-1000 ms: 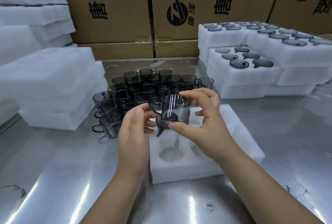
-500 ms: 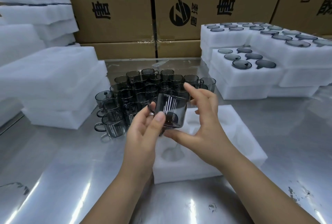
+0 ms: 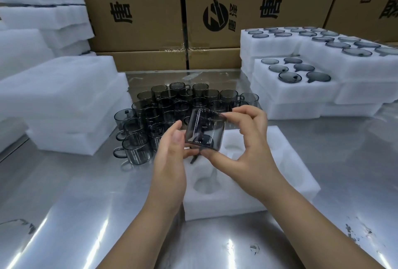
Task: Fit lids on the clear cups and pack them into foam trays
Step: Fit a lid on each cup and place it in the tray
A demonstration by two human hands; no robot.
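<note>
Both hands hold one smoky clear cup (image 3: 204, 130) in the air, tilted, just above the far left part of the near foam tray (image 3: 284, 161). The right hand (image 3: 247, 141) pinches it, thumb under the lower edge and fingertips curled over the upper rim. The left hand (image 3: 170, 161) grips the cup's left side, thumb pressed flat on the wall and the other fingers tucked beneath. A dark round shape shows through the cup wall; what it is I cannot tell. The tray lies on the shiny metal table (image 3: 64, 204), and its round pockets that show hold nothing. Just beyond the hands stands a tight cluster of cups (image 3: 172, 105), upright, handles out. At far right, stacked foam trays (image 3: 301, 94) carry grey lids (image 3: 289, 76) set in their tops. Plain foam blocks (image 3: 60, 96) are piled at the left, and printed cardboard boxes (image 3: 140, 10) line the far side
</note>
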